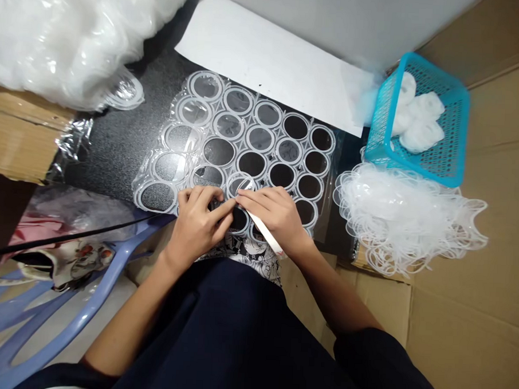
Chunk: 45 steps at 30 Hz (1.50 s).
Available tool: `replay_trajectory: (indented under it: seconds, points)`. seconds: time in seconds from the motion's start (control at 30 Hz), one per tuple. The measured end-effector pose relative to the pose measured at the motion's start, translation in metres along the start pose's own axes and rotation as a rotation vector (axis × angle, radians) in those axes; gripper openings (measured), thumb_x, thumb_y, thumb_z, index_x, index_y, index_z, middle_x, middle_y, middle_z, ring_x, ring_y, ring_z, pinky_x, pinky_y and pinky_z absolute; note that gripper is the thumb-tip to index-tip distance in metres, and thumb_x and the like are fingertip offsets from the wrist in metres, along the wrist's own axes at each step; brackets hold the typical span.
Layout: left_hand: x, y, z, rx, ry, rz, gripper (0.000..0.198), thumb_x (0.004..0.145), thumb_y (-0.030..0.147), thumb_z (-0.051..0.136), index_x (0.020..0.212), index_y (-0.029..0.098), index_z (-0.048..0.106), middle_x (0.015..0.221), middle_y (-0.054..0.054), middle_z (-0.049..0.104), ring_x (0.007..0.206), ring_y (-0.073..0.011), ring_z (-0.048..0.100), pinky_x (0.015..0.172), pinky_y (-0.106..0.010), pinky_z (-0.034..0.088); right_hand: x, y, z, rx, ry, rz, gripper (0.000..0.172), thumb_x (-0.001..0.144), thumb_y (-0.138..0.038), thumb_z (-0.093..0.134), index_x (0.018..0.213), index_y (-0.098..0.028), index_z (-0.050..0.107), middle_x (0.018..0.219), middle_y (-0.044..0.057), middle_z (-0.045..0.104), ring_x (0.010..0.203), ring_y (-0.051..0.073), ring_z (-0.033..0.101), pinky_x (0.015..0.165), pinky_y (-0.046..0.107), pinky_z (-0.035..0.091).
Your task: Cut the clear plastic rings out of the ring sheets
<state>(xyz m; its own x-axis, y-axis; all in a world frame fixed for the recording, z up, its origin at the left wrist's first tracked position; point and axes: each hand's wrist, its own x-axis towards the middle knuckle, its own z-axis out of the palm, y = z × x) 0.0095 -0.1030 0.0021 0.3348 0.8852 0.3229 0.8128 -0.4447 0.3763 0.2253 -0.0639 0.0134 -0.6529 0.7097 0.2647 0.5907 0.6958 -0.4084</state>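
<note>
A sheet of clear plastic film with rows of round, pale-rimmed rings [262, 138] lies across the dark table, its near edge at my body. My left hand [202, 223] rests on the near rows, fingers bent and spread, index tip close to my right fingertips. In my right hand [280, 215] is a slim white stick-like tool [264, 232], its lower end sticking out under the palm. Both hands meet at a ring [240, 182] in the near middle of the sheet. The tool's working tip is hidden by my fingers.
A long white paper [266, 51] lies behind the sheet. At right stand a blue basket [458, 128] with white bundles and a heap of clear rings [404, 218]. Bulky clear plastic [72, 37] sits on a carton [21, 132] at left, above a purple chair [105, 285].
</note>
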Motion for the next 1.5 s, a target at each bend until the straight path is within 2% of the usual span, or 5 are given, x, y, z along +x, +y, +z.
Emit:
replay_trajectory:
  seconds: [0.5, 0.7, 0.9, 1.17, 1.5]
  points:
    - [-0.001, 0.000, 0.000, -0.031, 0.008, -0.004, 0.016, 0.098, 0.022, 0.063, 0.109, 0.024, 0.075, 0.107, -0.009, 0.066, 0.100, -0.0267, 0.059, 0.089, -0.044, 0.035, 0.058, 0.061, -0.035, -0.006, 0.546, 0.456, 0.029, 0.110, -0.040, 0.048, 0.119, -0.029, 0.074, 0.123, 0.003, 0.078, 0.112, 0.020, 0.072, 0.100, 0.044, 0.058]
    - [0.001, -0.001, 0.000, -0.145, 0.050, -0.062, 0.016, 0.097, 0.019, 0.066, 0.106, 0.024, 0.078, 0.108, -0.008, 0.068, 0.100, -0.0252, 0.060, 0.089, -0.043, 0.036, -0.031, 0.058, -0.101, -0.108, 0.779, 0.757, 0.029, 0.100, -0.044, 0.063, 0.109, -0.021, 0.079, 0.100, 0.007, 0.080, 0.079, 0.024, 0.076, 0.078, 0.044, 0.063]
    - [0.008, -0.001, -0.005, -0.242, 0.019, -0.122, 0.017, 0.100, 0.021, 0.064, 0.110, 0.024, 0.077, 0.109, -0.006, 0.070, 0.098, -0.0212, 0.062, 0.089, -0.041, 0.037, -0.120, 0.016, -0.139, -0.403, 0.519, 1.129, 0.028, 0.097, -0.049, 0.063, 0.111, -0.031, 0.080, 0.130, 0.006, 0.075, 0.103, 0.035, 0.075, 0.091, 0.056, 0.058]
    - [0.026, -0.004, -0.003, -0.102, -0.104, -0.013, 0.026, 0.102, 0.025, 0.060, 0.124, 0.018, 0.073, 0.107, -0.010, 0.067, 0.101, -0.0258, 0.061, 0.086, -0.040, 0.043, -0.014, 0.003, -0.034, 0.182, 0.174, 0.437, 0.035, 0.101, -0.016, 0.052, 0.123, -0.028, 0.076, 0.096, 0.002, 0.081, 0.085, 0.020, 0.073, 0.080, 0.038, 0.055]
    - [0.022, -0.012, 0.007, -0.227, -0.060, -0.076, 0.022, 0.102, 0.029, 0.061, 0.118, 0.020, 0.074, 0.107, -0.007, 0.061, 0.102, -0.0230, 0.059, 0.091, -0.038, 0.046, 0.035, 0.009, -0.013, 0.049, -0.052, 0.417, 0.024, 0.098, -0.011, 0.053, 0.118, -0.019, 0.065, 0.108, 0.009, 0.073, 0.099, 0.024, 0.067, 0.088, 0.037, 0.049]
